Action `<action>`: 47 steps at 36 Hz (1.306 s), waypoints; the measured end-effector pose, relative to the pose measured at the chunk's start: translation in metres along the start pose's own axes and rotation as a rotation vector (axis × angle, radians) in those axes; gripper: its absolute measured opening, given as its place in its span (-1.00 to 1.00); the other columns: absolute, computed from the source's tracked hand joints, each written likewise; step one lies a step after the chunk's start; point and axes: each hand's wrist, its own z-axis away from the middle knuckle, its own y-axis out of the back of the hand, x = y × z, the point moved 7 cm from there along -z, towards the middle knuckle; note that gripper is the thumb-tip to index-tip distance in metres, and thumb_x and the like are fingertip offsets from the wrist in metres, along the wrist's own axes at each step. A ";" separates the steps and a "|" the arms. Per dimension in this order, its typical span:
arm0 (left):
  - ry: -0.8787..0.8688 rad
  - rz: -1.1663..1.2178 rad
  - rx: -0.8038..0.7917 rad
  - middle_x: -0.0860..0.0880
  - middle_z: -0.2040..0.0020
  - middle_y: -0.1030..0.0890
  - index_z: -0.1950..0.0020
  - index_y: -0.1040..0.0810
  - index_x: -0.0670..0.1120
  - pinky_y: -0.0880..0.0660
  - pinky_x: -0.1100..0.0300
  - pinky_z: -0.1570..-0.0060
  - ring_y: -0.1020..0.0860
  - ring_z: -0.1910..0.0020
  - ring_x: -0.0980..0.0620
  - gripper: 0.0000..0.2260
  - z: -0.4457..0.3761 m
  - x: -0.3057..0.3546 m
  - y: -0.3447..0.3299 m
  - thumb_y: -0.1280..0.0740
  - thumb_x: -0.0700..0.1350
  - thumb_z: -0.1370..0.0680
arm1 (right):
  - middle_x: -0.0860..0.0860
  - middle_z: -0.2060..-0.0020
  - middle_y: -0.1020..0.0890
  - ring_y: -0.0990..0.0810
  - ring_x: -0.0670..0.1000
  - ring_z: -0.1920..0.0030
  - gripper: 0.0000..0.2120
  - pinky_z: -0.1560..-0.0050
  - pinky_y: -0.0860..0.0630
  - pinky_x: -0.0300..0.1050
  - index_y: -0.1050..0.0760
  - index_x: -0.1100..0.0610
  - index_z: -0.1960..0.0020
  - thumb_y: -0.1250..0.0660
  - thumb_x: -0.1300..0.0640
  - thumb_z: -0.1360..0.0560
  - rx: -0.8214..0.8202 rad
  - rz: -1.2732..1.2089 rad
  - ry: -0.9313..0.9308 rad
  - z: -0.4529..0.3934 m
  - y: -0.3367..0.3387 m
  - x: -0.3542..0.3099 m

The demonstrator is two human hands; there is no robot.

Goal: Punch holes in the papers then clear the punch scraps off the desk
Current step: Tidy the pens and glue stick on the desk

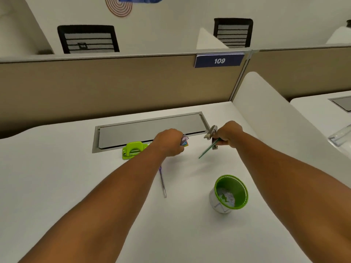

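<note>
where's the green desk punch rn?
In the head view, the green desk punch sits on the desk just left of the left hand, against the front edge of the grey cable hatch.

matt white desk point(57, 177), glossy green plastic punch point(133, 149) (metal pliers-type punch point(210, 132))

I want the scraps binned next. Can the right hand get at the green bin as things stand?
Probably not freely: the path to the green bin looks clear, but the right hand grips a metal punch and a green strip.
</note>
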 end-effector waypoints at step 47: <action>0.149 0.204 0.044 -0.11 -0.16 -0.56 -0.32 -0.44 -0.09 -0.50 0.10 0.15 -0.54 -0.08 -0.09 -0.49 -0.091 0.079 -0.070 -0.42 0.09 -0.44 | 0.11 0.26 -0.62 -0.49 0.04 0.35 -0.89 0.43 -0.29 -0.21 -0.50 0.19 0.19 -0.28 0.16 -0.46 0.207 0.235 0.175 -0.063 0.028 0.039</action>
